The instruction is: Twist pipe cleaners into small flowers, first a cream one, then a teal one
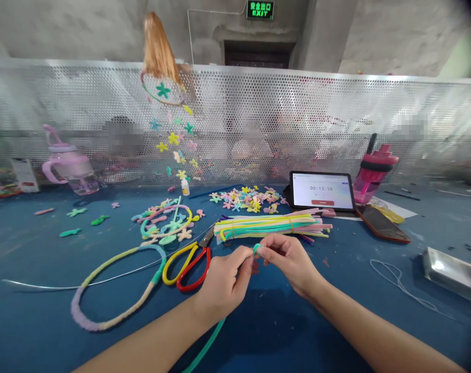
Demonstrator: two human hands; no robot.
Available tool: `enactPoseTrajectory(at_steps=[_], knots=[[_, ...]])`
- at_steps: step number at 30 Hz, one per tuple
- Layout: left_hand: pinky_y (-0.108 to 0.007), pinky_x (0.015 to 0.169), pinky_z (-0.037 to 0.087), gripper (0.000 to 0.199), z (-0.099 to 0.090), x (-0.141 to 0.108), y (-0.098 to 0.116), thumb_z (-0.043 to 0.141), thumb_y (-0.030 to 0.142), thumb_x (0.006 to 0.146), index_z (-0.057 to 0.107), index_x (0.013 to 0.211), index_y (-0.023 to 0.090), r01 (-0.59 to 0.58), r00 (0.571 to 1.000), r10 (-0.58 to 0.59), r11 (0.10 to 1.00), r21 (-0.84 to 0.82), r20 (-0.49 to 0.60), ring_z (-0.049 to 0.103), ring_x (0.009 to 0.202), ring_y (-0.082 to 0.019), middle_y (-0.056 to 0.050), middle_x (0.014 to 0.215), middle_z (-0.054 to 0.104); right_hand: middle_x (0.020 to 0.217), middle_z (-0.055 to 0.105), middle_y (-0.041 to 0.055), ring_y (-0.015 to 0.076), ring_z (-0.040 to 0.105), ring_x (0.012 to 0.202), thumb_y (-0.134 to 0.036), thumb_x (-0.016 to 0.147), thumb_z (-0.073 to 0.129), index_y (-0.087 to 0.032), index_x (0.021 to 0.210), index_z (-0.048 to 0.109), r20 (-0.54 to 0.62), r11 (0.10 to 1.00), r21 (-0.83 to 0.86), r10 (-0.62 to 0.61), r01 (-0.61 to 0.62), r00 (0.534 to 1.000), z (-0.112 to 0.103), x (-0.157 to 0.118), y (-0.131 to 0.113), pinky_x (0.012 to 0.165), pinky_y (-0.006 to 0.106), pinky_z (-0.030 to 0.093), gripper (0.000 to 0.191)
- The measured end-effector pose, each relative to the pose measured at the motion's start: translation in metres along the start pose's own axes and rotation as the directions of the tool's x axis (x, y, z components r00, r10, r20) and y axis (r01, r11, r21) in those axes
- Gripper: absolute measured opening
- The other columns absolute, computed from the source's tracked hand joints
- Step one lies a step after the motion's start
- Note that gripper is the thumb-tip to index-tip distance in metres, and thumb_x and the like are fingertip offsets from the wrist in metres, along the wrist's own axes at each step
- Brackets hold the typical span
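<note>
**Fuzzy chenille, glossy plastic, dull metal**

The teal chenille stem (204,346) had a soft, fuzzy pile, matt beside the smooth, glossy plastic of the red and yellow scissor handles (188,269), whose metal blades (207,236) shone faintly. The pink plastic bottle (375,171) gleamed, the tablet's glass (321,190) was glossy, the perforated metal screen (235,103) looked dull silver, and the blue tabletop (258,331) looked matt and cloth-like.

Left hand (223,282) and right hand (289,264) grip a teal pipe cleaner (204,346) at the fingertips, its tip bent over. Scissors (207,259) with yellow and red handles lie just left of the hands. A bundle of pipe cleaners (270,226) lies beyond them, not in contact.
</note>
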State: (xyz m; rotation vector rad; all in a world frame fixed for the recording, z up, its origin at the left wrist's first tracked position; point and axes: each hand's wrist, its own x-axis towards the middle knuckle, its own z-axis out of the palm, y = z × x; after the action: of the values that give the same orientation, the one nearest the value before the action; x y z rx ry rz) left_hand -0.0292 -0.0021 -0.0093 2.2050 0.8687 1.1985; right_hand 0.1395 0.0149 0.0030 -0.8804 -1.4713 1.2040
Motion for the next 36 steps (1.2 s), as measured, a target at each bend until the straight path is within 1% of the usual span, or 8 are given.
enactPoseTrajectory(at_steps=[7, 12, 14, 17, 19, 24, 30, 36], knots=[[-0.020, 0.064, 0.049, 0.016, 0.001, 0.000, 0.001, 0.039, 0.014, 0.090, 0.053, 0.096, 0.019, -0.024, 0.999, 0.023, 0.999, 0.026, 0.034, 0.064, 0.071, -0.013, -0.003, 0.079, 0.065, 0.061, 0.056, -0.0012, 0.0109, 0.048, 0.055, -0.037, 0.068, 0.071, -0.016, 0.068, 0.060, -0.008, 0.999, -0.030, -0.014, 0.014, 1.000, 0.000, -0.001, 0.002, 0.054, 0.024, 0.039, 0.024], [-0.020, 0.064, 0.049, 0.015, 0.001, 0.001, -0.001, 0.037, 0.015, 0.090, 0.052, 0.091, 0.019, 0.004, 0.998, -0.006, 0.999, 0.039, 0.055, 0.064, 0.069, -0.013, -0.003, 0.076, 0.064, 0.061, 0.058, -0.0007, 0.0114, 0.050, 0.056, -0.034, 0.065, 0.074, -0.016, 0.066, 0.062, -0.041, 1.000, 0.030, -0.005, 0.006, 0.999, 0.002, -0.001, 0.004, 0.055, 0.025, 0.041, 0.021], [-0.020, 0.063, 0.049, 0.014, 0.001, 0.001, -0.002, 0.038, 0.016, 0.090, 0.052, 0.090, 0.019, 0.015, 0.998, -0.018, 0.999, 0.048, 0.054, 0.064, 0.069, -0.013, -0.003, 0.076, 0.063, 0.061, 0.059, -0.0007, 0.0119, 0.051, 0.057, -0.031, 0.063, 0.076, -0.017, 0.064, 0.063, -0.073, 0.998, 0.066, 0.007, -0.003, 0.997, 0.004, -0.001, 0.006, 0.057, 0.026, 0.042, 0.019], [-0.020, 0.062, 0.049, 0.012, 0.002, 0.001, -0.004, 0.039, 0.017, 0.090, 0.050, 0.089, 0.019, 0.036, 0.998, -0.039, 0.998, 0.057, 0.050, 0.064, 0.068, -0.013, -0.003, 0.075, 0.063, 0.063, 0.062, -0.0007, 0.0129, 0.054, 0.059, -0.029, 0.058, 0.079, -0.017, 0.062, 0.065, -0.160, 0.993, 0.118, 0.017, 0.002, 0.987, 0.006, -0.001, 0.009, 0.059, 0.027, 0.044, 0.018], [-0.020, 0.062, 0.049, 0.012, 0.002, 0.000, -0.004, 0.039, 0.017, 0.090, 0.050, 0.089, 0.019, 0.034, 0.998, -0.038, 0.998, 0.061, 0.053, 0.064, 0.068, -0.013, -0.002, 0.075, 0.063, 0.063, 0.064, -0.0005, 0.0134, 0.055, 0.060, -0.027, 0.056, 0.080, -0.018, 0.061, 0.067, -0.182, 0.988, 0.152, 0.026, 0.002, 0.983, 0.007, -0.001, 0.010, 0.060, 0.027, 0.044, 0.017], [-0.020, 0.063, 0.049, 0.014, 0.002, -0.001, -0.003, 0.038, 0.016, 0.090, 0.051, 0.090, 0.020, 0.009, 0.998, -0.013, 0.998, 0.065, 0.067, 0.063, 0.068, -0.013, -0.002, 0.075, 0.064, 0.060, 0.064, -0.0008, 0.0119, 0.052, 0.057, -0.027, 0.057, 0.080, -0.018, 0.063, 0.070, -0.112, 0.977, 0.212, 0.066, -0.041, 0.991, 0.007, -0.002, 0.009, 0.058, 0.026, 0.043, 0.015], [-0.019, 0.064, 0.049, 0.015, 0.002, -0.001, -0.002, 0.038, 0.015, 0.090, 0.052, 0.091, 0.019, 0.001, 0.997, -0.005, 0.999, 0.041, 0.080, 0.064, 0.069, -0.013, -0.003, 0.076, 0.064, 0.062, 0.065, -0.0001, 0.0106, 0.049, 0.057, -0.026, 0.063, 0.077, -0.019, 0.069, 0.073, -0.030, 0.966, 0.252, 0.069, -0.059, 0.997, 0.006, -0.002, 0.010, 0.057, 0.024, 0.041, 0.011], [-0.019, 0.064, 0.049, 0.015, 0.002, 0.000, -0.002, 0.038, 0.015, 0.091, 0.052, 0.091, 0.019, 0.005, 0.996, -0.006, 1.000, 0.011, 0.093, 0.064, 0.068, -0.012, -0.002, 0.075, 0.064, 0.063, 0.064, 0.0001, 0.0112, 0.050, 0.058, -0.026, 0.064, 0.077, -0.018, 0.067, 0.072, -0.027, 0.964, 0.261, 0.058, -0.049, 0.998, 0.007, -0.002, 0.011, 0.057, 0.025, 0.041, 0.010]])
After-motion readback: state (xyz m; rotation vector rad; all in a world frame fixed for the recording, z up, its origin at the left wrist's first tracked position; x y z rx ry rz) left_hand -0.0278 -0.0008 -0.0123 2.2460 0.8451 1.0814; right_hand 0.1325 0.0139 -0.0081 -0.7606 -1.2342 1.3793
